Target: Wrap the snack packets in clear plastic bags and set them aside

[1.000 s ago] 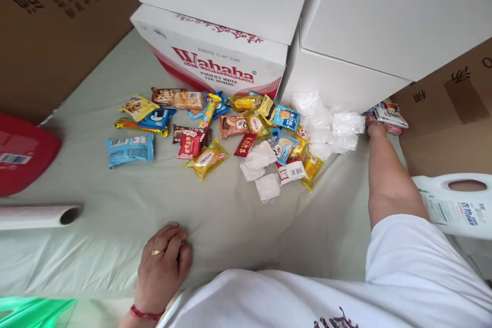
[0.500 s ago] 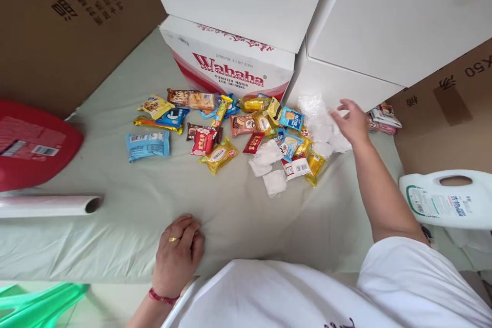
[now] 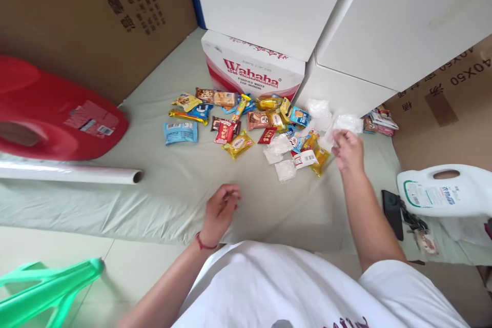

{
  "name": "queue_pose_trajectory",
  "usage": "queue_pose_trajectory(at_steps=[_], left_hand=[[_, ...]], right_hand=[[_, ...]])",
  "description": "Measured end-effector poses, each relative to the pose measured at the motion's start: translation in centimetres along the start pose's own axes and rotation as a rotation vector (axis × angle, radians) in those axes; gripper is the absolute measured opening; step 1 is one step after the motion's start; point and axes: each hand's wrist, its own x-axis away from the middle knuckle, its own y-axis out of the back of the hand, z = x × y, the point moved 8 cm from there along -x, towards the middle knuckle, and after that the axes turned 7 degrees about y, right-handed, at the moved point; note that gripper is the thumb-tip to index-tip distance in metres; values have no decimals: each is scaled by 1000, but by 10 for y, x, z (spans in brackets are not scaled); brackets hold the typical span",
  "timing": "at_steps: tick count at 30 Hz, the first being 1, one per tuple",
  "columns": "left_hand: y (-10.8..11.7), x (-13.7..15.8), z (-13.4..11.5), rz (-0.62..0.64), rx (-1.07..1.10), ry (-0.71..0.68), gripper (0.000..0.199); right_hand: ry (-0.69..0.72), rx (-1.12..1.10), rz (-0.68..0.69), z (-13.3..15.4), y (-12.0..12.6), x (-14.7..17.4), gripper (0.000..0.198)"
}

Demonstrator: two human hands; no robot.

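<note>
My right hand (image 3: 348,151) is closed at the near edge of a white packet in clear wrapping (image 3: 349,123), its fingertips pinching the film. Similar white packets (image 3: 318,114) lie just left of it, by the white box. My left hand (image 3: 223,207) hovers over the sheet near its front edge, fingers loosely curled and apart, with nothing visible in them. Between and beyond my hands lies a spread of wrapped snacks, among them a blue packet (image 3: 180,132), a yellow packet (image 3: 238,144), a red packet (image 3: 226,132) and a white packet with a barcode (image 3: 305,158).
A Wahaba-style red and white carton (image 3: 253,69) stands behind the snacks, beside white boxes (image 3: 357,25). To the left are a red jug (image 3: 57,113) and a film roll (image 3: 73,171). On the right sit a white detergent bottle (image 3: 446,192) and a black phone (image 3: 392,212).
My right hand has come down and closed on a white packet, which now lies apart from the others. My left hand has lifted off the sheet and turned. The view has shifted left.
</note>
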Motion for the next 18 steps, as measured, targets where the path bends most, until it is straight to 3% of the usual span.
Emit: queue_pose_trajectory(at_steps=[5, 8, 12, 18], left_hand=[[-71, -16, -16, 316, 428, 306, 55], [-87, -18, -7, 350, 496, 403, 57], [-76, -19, 9, 195, 481, 371, 46], [-51, -19, 11, 107, 680, 329, 40]], right_hand=[[-195, -124, 236, -54, -71, 133, 41], [-154, -44, 410, -67, -97, 179, 33], [-75, 42, 489, -70, -97, 185, 29], [-333, -106, 539, -66, -82, 174, 38]])
